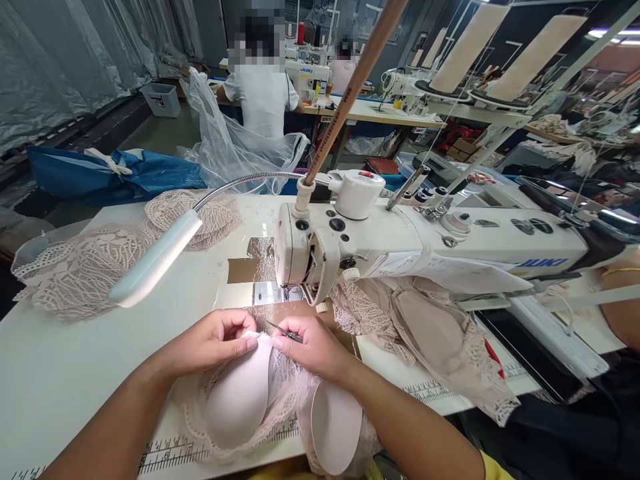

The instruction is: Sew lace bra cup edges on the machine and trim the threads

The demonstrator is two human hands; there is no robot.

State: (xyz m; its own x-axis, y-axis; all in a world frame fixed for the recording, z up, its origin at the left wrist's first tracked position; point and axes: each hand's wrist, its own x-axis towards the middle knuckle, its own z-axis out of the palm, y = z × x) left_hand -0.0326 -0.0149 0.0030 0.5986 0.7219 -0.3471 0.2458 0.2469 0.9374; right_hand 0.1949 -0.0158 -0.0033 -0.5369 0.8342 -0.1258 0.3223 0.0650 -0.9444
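Observation:
A pale pink lace bra (239, 400) with moulded cups lies at the table's front edge, one cup on the table and the other hanging toward my lap. My left hand (220, 341) pinches the top tip of the left cup between thumb and fingers. Close beside it, my right hand (311, 347) is closed around small dark thread snips (285, 331), their blades pointing left. Its thumb and fingertips also touch the cup's tip. Just beyond both hands is the needle area of a white JUKI sewing machine (345, 247).
Lace pieces (100, 267) are piled at the left under a lamp (160, 257) on a bent neck. More lace bras (425, 320) lie right of the needle, beneath the machine arm. A wooden pole (350, 93) rises from the machine head. Another person (263, 93) sits at a machine ahead.

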